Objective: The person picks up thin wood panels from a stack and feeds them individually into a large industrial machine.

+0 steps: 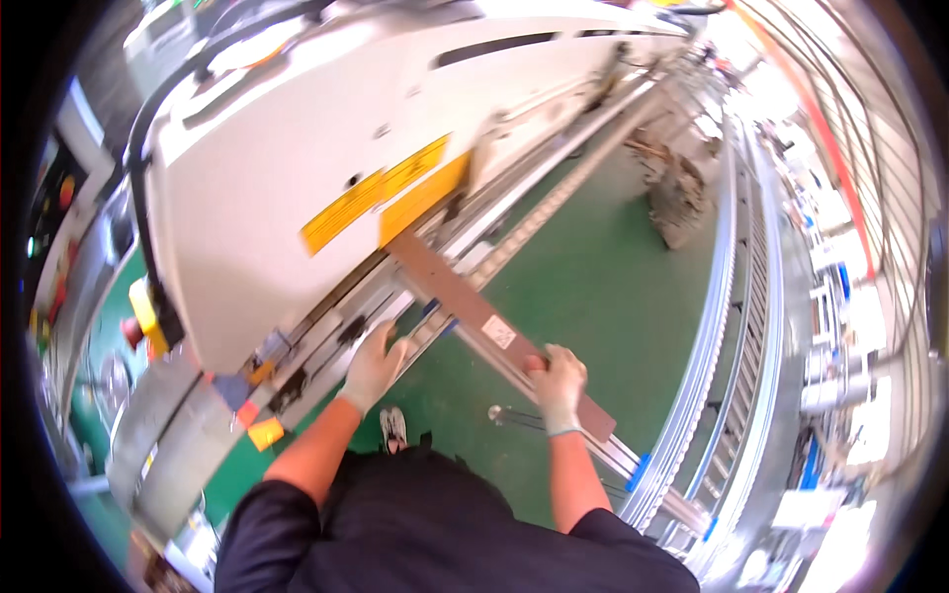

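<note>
A long brown board [463, 298] with a white label runs from under the white machine toward the lower right, lying along a metal rail. My right hand [560, 385], in a pale glove, is closed on the board's edge near its outer end. My left hand [376, 366], also gloved, is beside the machine's feed track [423, 331], left of the board and apart from it. Its fingers are apart, and I see nothing in them. Where the board meets the machine, its far end is hidden.
The white machine [267, 178] with yellow labels fills the upper left. A roller conveyor [736, 376] curves along the right. A red button on a yellow box [140, 321] sits at the machine's left end. Brown scrap [680, 198] lies on the green floor farther off.
</note>
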A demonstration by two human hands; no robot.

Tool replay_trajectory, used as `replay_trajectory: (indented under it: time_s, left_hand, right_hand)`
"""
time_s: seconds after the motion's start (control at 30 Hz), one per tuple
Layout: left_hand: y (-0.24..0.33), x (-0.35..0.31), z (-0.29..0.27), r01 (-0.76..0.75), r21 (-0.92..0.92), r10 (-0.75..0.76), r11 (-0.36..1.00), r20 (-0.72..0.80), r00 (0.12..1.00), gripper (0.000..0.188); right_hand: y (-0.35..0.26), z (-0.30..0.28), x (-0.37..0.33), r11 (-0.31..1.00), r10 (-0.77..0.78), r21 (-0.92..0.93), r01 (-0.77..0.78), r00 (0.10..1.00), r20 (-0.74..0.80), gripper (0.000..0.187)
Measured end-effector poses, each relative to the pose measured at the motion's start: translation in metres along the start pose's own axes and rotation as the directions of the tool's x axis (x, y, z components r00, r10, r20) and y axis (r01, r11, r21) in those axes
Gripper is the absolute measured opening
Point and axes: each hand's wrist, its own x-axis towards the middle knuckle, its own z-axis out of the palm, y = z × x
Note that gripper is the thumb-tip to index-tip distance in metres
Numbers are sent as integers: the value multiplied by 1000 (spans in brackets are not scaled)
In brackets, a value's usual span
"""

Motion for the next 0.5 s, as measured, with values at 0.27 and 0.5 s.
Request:
replay_trajectory:
  time_s: [0.27,0.5]
  left_hand:
    - [-7,-89,-71,40,353,-149,935,286,947,42]
    - [2,-239,-206,334,544,-418,770,35,908,63]
  right_hand:
    - [-195,74,-50,604,-757,495,625,644,110,52]
    - [-290,62,-88,554,-800,363,749,360,479,48]
